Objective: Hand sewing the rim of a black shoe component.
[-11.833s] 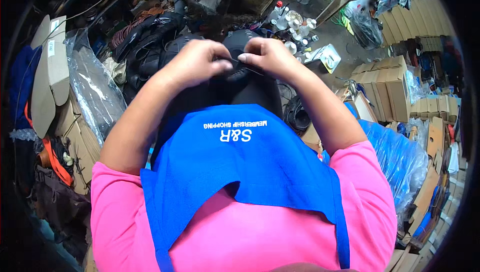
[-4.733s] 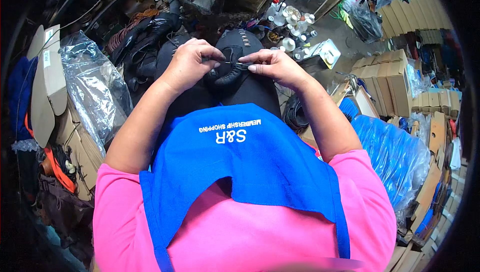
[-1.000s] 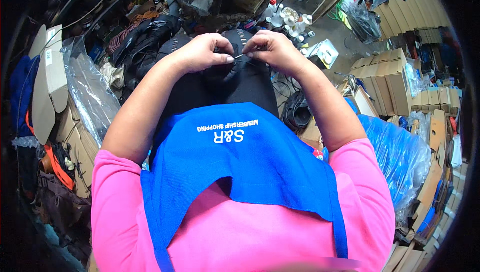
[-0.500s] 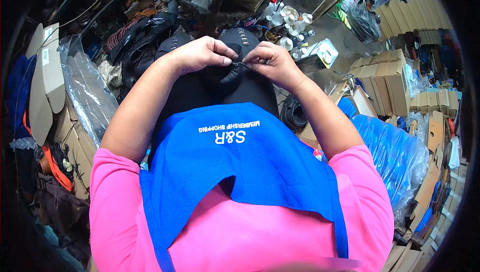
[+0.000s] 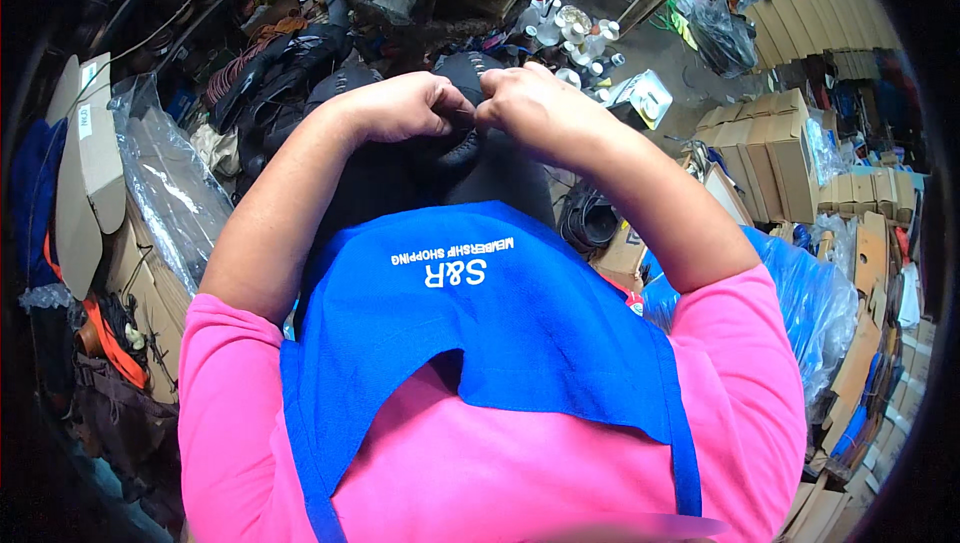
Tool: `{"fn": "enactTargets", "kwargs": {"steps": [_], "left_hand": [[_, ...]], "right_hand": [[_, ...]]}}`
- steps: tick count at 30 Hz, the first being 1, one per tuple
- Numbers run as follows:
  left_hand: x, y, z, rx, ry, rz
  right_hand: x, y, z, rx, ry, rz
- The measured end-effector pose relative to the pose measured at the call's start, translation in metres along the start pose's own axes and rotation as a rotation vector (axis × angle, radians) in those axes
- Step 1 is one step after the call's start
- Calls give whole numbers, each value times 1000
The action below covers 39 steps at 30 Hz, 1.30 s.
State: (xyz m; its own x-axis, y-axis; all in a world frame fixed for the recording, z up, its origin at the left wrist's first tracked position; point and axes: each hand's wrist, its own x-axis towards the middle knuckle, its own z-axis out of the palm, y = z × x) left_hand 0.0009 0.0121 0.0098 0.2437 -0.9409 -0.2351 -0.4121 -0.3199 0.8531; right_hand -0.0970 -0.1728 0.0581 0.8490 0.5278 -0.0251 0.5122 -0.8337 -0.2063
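Over my lap, my left hand [image 5: 410, 108] is closed in a pinch, thumb against forefinger, at the edge of a black item with a stitched, ridged rim [image 5: 462, 151]. Right beside it my right hand [image 5: 530, 108] is also closed, its back turned up and its fingertips hidden. Whatever sits in the fingertips is too small and dark to make out. My black-clad legs [image 5: 500, 183] lie under the black item, with the knees showing light stitch marks. A blue apron [image 5: 470, 333] covers my front.
Beyond my knees on the right stand several white bottles and jars [image 5: 575, 33]. Stacked cardboard [image 5: 765, 153] and a plastic-wrapped blue bundle [image 5: 780, 293] lie to the right. At left are a grey-beige board [image 5: 95, 163], clear plastic sheeting [image 5: 170, 173] and a dark heap [image 5: 285, 83].
My right hand has turned over so its back faces up, and its elbow has swung outward. The left hand stays nearly in place. A thin dark strand between the hands no longer shows.
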Motion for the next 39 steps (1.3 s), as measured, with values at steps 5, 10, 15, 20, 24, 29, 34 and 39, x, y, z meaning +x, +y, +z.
{"fn": "enactTargets", "kwargs": {"steps": [5,10,15,20,24,29,34,39], "left_hand": [[14,-13,5,-213,157,-15],[-1,4,20,366,608,-64],[-68,19,24,185,506,-189],[-134,-17,-22,-24,307,-495],[-123,-25,-28,-26,574,-289],[-61,-8,22,143,436,-125],[-87,9,-1,279,262,-421],[-116,-45,-24,-735,661,-152]], "right_hand": [[10,14,17,306,-142,121],[-3,29,31,747,-114,305],[-60,62,15,1417,68,513],[-139,104,-21,2143,569,18],[-139,86,-10,934,91,752],[-115,50,42,409,-138,813],[-141,59,71,475,-68,803],[-138,53,78,463,-17,706]]}}
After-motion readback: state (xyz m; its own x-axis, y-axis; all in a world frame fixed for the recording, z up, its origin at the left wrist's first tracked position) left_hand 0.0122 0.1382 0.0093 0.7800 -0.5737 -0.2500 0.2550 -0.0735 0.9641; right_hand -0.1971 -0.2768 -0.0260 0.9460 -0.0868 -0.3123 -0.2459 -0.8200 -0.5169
